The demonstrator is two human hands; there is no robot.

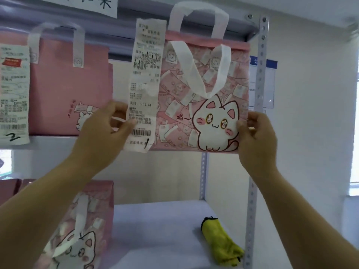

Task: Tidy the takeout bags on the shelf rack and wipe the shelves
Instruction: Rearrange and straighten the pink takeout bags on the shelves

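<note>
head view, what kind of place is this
Likely a takeout pickup spot: a white metal shelf rack holding pink cat-print fabric bags with long printed paper receipts numbered by hand.

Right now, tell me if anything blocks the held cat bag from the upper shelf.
Nothing visible does. The left hand and right hand hold the cat bag before the upper shelf; the pink bag stands off to its left. The shelf behind it is hidden.
</note>
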